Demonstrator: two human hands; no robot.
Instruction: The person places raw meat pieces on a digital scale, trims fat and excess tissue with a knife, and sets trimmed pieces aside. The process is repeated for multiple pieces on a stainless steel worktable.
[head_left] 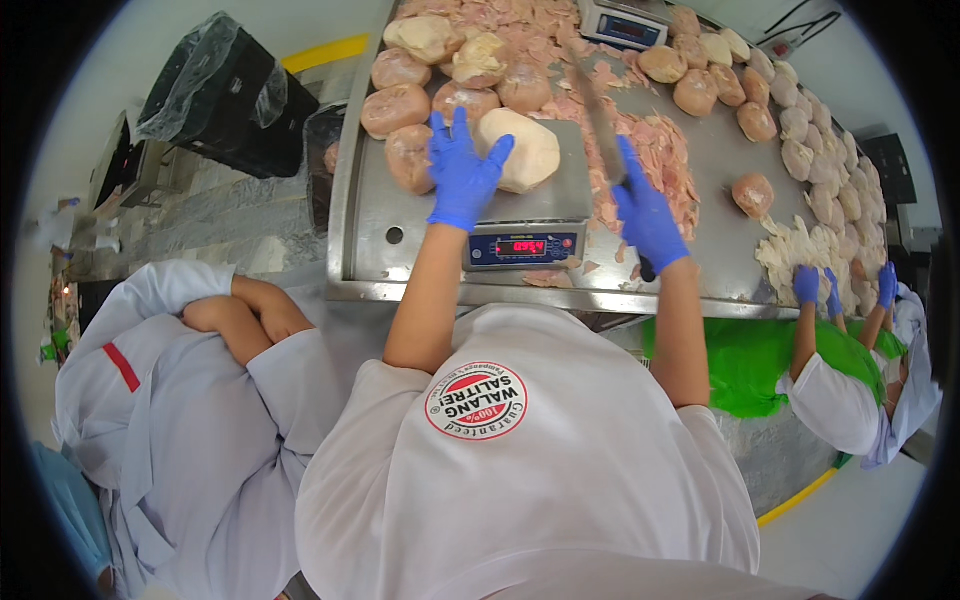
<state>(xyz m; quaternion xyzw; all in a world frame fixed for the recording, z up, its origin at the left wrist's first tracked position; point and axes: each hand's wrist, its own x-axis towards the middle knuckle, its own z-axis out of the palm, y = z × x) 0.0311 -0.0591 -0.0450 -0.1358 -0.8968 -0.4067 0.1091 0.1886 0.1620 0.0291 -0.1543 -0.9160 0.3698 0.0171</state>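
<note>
steel table (722,258), pale faceted lump (522,152)

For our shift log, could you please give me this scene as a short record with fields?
Left grip: blue-gloved, fingers spread, thumb over the pale block
Right grip: blue-gloved, around a long knife, blade pointing away
Near scale: under the block, display lit red
Right of it: pink trimmings on the metal table
Far right: co-worker's hand at a pale heap
</note>
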